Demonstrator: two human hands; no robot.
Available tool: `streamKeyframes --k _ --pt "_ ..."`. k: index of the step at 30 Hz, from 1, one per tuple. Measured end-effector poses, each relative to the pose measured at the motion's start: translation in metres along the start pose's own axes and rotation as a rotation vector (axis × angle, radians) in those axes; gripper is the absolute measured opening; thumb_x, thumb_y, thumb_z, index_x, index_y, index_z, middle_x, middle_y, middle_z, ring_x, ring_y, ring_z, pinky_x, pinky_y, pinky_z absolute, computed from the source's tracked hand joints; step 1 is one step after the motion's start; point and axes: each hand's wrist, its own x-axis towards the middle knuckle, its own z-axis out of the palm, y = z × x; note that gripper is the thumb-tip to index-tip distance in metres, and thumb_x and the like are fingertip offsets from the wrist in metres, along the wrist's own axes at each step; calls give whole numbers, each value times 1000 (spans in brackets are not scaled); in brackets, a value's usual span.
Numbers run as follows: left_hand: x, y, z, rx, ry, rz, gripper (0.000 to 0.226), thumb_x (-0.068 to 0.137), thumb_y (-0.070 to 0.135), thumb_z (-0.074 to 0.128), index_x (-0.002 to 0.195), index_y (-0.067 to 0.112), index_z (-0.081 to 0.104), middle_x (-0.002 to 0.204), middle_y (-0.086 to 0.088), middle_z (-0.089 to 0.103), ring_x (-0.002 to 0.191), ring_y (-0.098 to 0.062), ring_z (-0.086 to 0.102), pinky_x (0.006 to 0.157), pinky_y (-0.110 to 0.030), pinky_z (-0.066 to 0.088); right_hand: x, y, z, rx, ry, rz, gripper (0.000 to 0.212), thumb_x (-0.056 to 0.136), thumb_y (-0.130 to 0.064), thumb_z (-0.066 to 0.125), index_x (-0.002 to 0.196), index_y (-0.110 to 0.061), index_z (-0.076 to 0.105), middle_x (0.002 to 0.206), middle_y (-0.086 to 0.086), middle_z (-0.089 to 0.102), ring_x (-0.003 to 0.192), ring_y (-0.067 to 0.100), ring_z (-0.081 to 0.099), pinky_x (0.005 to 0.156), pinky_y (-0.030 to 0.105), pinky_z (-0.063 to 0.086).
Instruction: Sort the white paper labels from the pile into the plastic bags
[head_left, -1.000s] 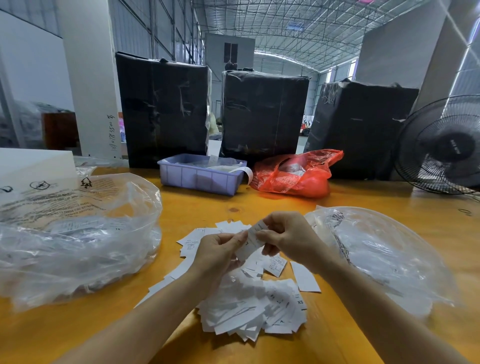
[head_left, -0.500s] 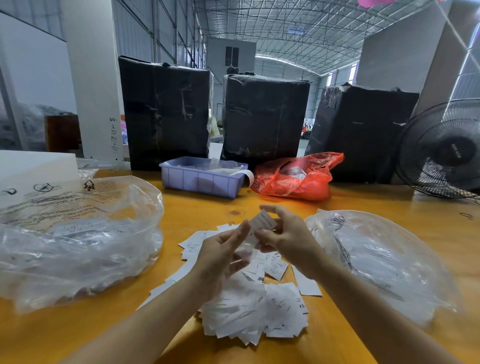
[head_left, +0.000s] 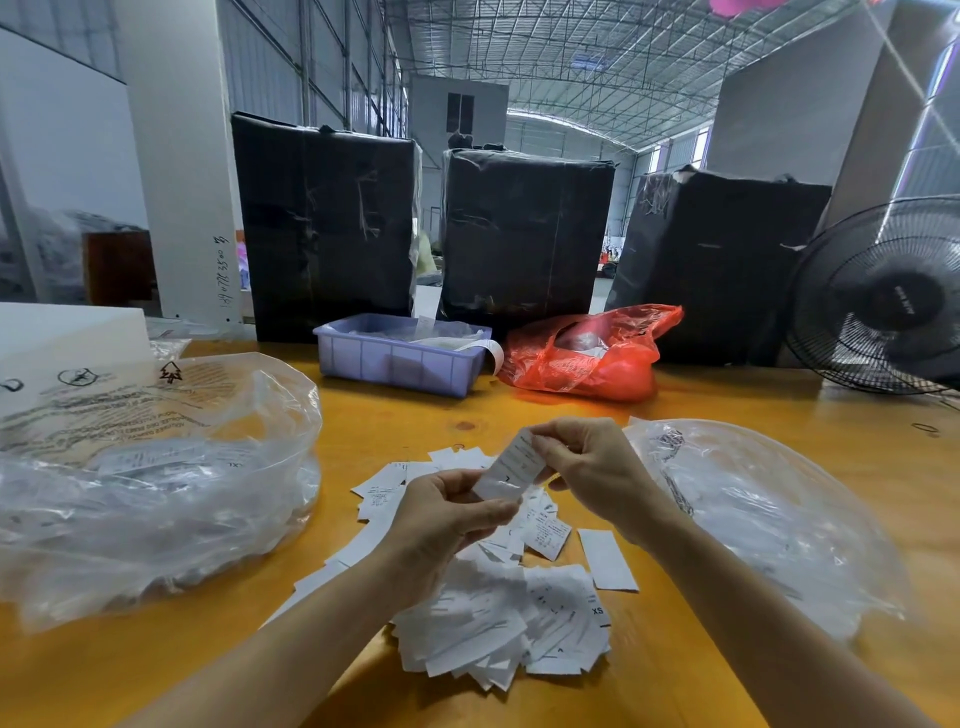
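Observation:
A pile of white paper labels (head_left: 519, 618) lies on the yellow table (head_left: 405, 431) in front of me. Above it, both hands hold one printed label (head_left: 511, 465). My right hand (head_left: 592, 473) pinches its top edge. My left hand (head_left: 441, 525) grips its lower end with curled fingers. A clear plastic bag (head_left: 145, 483) with labels inside lies to the left. Another clear plastic bag (head_left: 753, 514) lies to the right, close to my right wrist.
A lilac plastic bin (head_left: 400, 358) and a red plastic bag (head_left: 587, 353) sit at the back of the table. Behind them stand three black wrapped bales (head_left: 524, 234). A black fan (head_left: 883, 296) is at the far right, a white box (head_left: 62, 332) at the far left.
Both hands stayed above the pile with the label. The right hand lifted it slightly, and it now hangs more upright between the two hands.

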Motion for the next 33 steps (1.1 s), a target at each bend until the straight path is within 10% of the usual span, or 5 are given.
streamKeyframes --k 6,18,23,33 --pt "-2 0 -1 69 2 29 35 70 0 76 104 2 67 96 -17 71 87 -26 66 86 -38 51 -3 -4 3 -26 -219 42 30 97 -23 49 117 -5 63 75 -3 61 58 -2 56 55 15 46" --pt "3 4 -1 -21 101 39 27 81 17 70 104 4 65 81 -10 75 70 -18 72 57 -21 54 0 3 0 131 -63 96 23 87 -3 63 110 -2 67 69 2 69 53 4 60 54 16 49" --pt "-3 9 1 11 -20 31 48 62 6 79 106 -1 60 87 -20 73 73 -24 73 61 -22 56 2 4 -6 324 45 158 14 85 0 65 98 -3 68 68 3 71 55 9 66 53 15 50" --pt "-8 39 -8 196 -16 36 12 86 9 66 98 7 66 82 -10 75 70 -19 72 63 -23 57 1 -6 -5 351 53 69 16 78 -1 72 93 -8 68 78 10 74 62 14 69 57 18 54"
